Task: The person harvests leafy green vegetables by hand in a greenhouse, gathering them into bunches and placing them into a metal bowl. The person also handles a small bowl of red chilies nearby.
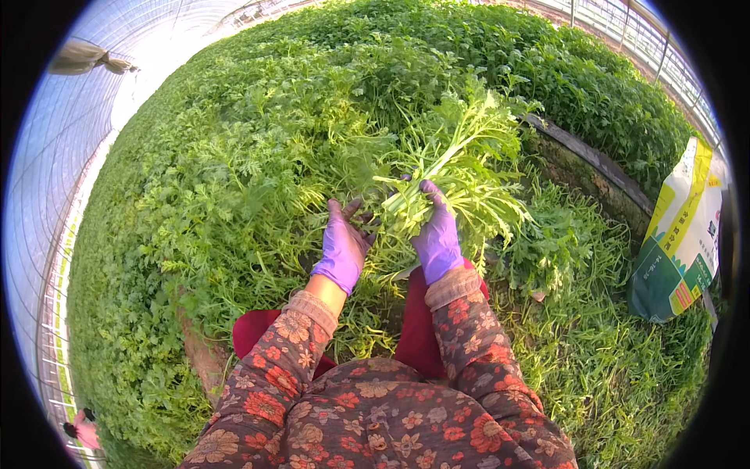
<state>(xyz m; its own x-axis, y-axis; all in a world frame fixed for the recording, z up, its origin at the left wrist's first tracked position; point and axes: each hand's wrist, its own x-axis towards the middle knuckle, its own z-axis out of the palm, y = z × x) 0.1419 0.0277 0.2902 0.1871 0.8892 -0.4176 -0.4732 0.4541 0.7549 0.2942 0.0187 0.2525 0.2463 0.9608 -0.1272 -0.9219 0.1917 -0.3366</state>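
A bunch of leafy greens with pale stems [463,155] is gripped in my right hand [436,234], which wears a purple glove. The stem ends point left, and the leaves spread up and to the right. My left hand [344,243], gloved the same way with darkened fingertips, is just left of the stem ends. Its fingers are apart and appear to hold nothing. Behind both hands stands a dense bed of the same feathery-leaved plants [234,158]. More greens [548,249] lie in a heap to the right of my right hand.
A printed white, yellow and green sack [679,234] stands at the right. A low border wall [586,155] runs between the beds. Loose stems and leaves [592,375] cover the ground at lower right. Plastic greenhouse sheeting [64,135] curves along the left. Another person [85,431] is at far lower left.
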